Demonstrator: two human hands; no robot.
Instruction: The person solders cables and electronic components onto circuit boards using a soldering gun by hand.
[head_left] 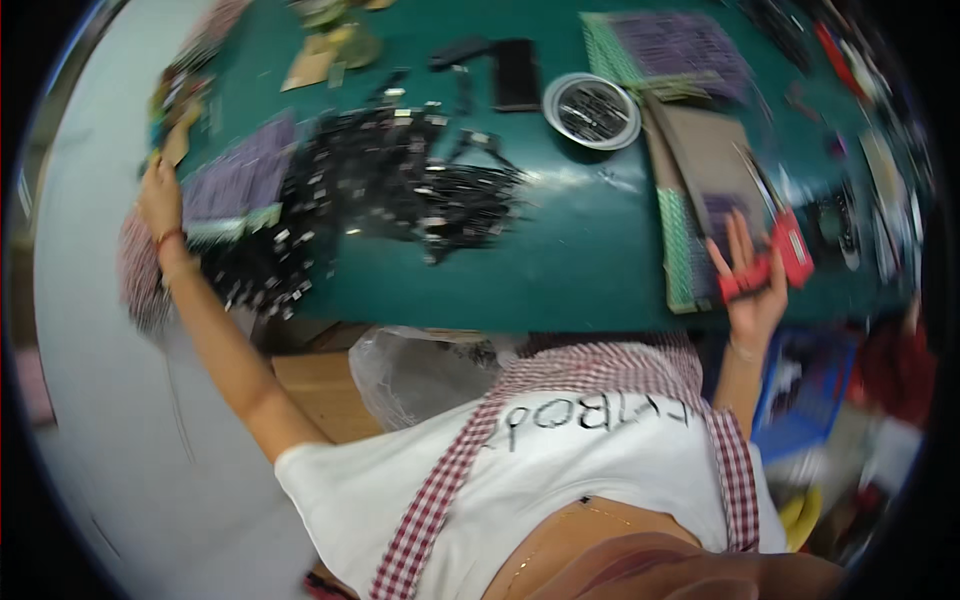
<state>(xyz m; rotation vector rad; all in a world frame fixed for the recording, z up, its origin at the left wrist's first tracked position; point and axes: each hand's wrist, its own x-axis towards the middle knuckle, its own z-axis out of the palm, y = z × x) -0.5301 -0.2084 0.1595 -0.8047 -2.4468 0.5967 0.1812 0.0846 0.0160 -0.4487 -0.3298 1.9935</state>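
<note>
Over the right-hand part of the glossy green worktop [585,250], near its front edge: scissors with red plastic handles and slim metal blades [795,250], in a right hand [757,308] with palm turned up and fingers loosely spread, red loops seemingly around fingers and thumb rather than clenched. Likeliest trouble, judging by so slack a hold: a slip, with a drop onto the flat brown sheet with a green patterned border [675,240] just below, or over the front edge. Also possible: a snag of the bare tips in the thin purple strips [724,206] on that sheet, from a sweep of the hand. At the worktop's left edge, a left hand [160,200] with fingers drawn together beside small tan and yellow pieces [177,143]; impossible to tell, through the blur, what if anything in its hold. Close by that wrist, a bundle of thin pink strands [143,275] at the same edge, and farther in, a loose heap of thin black strips with pale ends [265,270]; perhaps prone to tangling or spilling off the left front corner after a careless drag of the forearm. As for direction: scissor tips toward the far edge and somewhat left; long axis aslant, with handles nearer the front right corner.
</note>
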